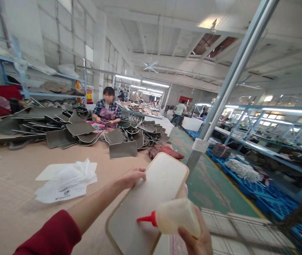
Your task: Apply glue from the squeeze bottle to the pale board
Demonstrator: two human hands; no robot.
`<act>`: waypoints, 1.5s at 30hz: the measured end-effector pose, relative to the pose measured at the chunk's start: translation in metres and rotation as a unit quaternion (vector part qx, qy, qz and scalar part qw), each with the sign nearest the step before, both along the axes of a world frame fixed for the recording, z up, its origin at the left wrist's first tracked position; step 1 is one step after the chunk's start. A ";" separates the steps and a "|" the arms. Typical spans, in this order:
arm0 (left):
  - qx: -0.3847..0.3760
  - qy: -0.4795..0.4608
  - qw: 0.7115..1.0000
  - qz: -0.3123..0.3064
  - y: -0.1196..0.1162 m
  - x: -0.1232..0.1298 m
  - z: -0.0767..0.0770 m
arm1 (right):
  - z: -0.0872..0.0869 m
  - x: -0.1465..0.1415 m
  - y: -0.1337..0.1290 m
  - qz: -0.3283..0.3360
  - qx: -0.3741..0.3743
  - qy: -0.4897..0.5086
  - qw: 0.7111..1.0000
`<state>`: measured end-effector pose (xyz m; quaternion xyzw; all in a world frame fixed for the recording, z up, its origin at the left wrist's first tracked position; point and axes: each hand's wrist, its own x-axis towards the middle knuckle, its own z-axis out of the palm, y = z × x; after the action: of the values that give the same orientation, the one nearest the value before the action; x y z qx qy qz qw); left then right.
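While the left hand (pixel 132 177) pins down the edge of a pale rounded panel (pixel 145 203), the right hand (pixel 195 241) has a squeeze bottle (pixel 176 216) with a red nozzle pointed at the panel's surface. Left fingers are together and curled over the panel's left edge, thumb tucked under as far as I can see. Right fingers are wrapped around the bottle's fat end from below, clamped on it, and the nozzle tip sits just over the panel's lower middle. Can't tell if it's actually touching.

The panel has a tan rim and lies tilted, partly hanging over the near right corner of the big tan table (pixel 13 191). A red sleeve (pixel 51 235) covers the left upper arm.

Other stuff around: a crumpled white bag (pixel 66 180) lies on the table to the left of the hands, well apart from them. Farther back there's a sprawling heap of grey mats (pixel 61 125), and a person in a plaid shirt (pixel 107 111) sits behind it with both hands on some material. A slanted metal post (pixel 227 83) rises on the right, and blue pallets (pixel 262 191) line the green floor (pixel 206 180) beyond it.
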<state>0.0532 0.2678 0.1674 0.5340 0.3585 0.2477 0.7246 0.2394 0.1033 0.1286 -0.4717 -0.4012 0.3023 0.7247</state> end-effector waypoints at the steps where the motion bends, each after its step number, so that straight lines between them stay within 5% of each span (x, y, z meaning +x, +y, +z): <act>1: 0.001 -0.001 1.000 0.001 0.002 -0.001 0.001 | 0.002 0.000 -0.001 -0.016 -0.013 0.016 1.000; 4: -0.004 -0.009 1.000 -0.023 0.003 -0.002 0.006 | 0.026 0.023 0.008 -0.133 0.010 0.026 0.991; 7: -0.012 -0.021 0.999 -0.038 0.005 0.000 0.007 | 0.037 0.042 0.016 -0.135 0.039 0.021 0.990; 11: -0.032 -0.014 0.999 -0.009 0.013 0.002 0.000 | 0.002 0.022 -0.001 -0.039 -0.021 0.037 0.998; 14: -0.032 -0.011 0.999 0.003 0.020 0.002 -0.001 | -0.012 0.010 -0.012 -0.027 -0.045 0.046 0.998; 20: -0.039 -0.028 0.998 -0.043 0.027 0.013 0.003 | 0.020 0.033 0.003 -0.233 0.023 -0.001 0.972; 25: -0.035 -0.036 0.997 -0.052 0.038 0.023 -0.008 | -0.003 0.017 -0.006 -0.119 -0.060 0.048 0.990; 31: -0.048 -0.039 0.993 -0.104 0.037 0.044 -0.016 | 0.016 0.040 0.005 -0.245 0.010 -0.015 0.969; 37: -0.057 -0.033 0.992 -0.111 0.030 0.070 -0.019 | 0.006 0.031 -0.021 -0.136 -0.055 0.029 0.989; 39: -0.052 -0.038 0.989 -0.136 0.023 0.081 -0.014 | 0.013 0.041 -0.024 -0.152 -0.022 0.028 0.988; 42: -0.044 -0.051 0.979 -0.192 0.006 0.102 -0.004 | 0.029 0.068 -0.027 -0.267 0.033 -0.023 0.963; 45: -0.026 -0.049 0.979 -0.196 -0.010 0.125 0.002 | 0.027 0.081 -0.041 -0.211 0.017 -0.045 0.976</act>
<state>0.1780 0.2583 0.1694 0.5619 0.2170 0.1171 0.7896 0.3204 0.0621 0.1557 -0.5461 -0.3300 0.1145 0.7614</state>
